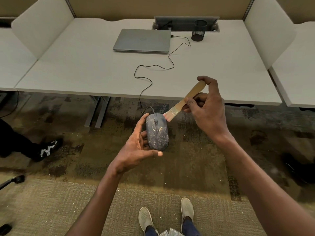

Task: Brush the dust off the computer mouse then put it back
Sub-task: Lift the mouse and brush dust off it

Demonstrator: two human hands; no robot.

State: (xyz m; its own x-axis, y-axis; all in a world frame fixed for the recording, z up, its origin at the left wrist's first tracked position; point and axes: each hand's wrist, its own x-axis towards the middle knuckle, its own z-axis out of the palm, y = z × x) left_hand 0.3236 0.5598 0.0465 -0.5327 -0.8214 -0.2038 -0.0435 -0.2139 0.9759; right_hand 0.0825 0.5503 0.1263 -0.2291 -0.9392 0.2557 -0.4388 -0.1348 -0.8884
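Holding the computer mouse (pixel 157 132) out in front of the body, clear of the desk (pixel 95 70) edge and over the carpet, is presumably keeping falling dust off the work surface. The mouse is lying top side up, its pale, streaky coating of dust still covering most of the shell, so the brushing is judged to be at an early stage. Its cable (pixel 154 65) is trailing from the mouse up over the desk edge toward the closed laptop (pixel 143 40), which limits how far the mouse can be carried.

The left hand (pixel 138 147) is cradling the mouse in a half-open grasp: fingers curving along the mouse's left side, thumb lying across its near end, the top left exposed for the bristles. The right hand (pixel 207 108) is closing on the wooden handle of the brush (pixel 185 100), thumb and fingers pinching mid-handle and the forefinger hooking over its far end. The brush is slanting down so that its bristles are touching the mouse's far right corner, beside the scroll wheel.
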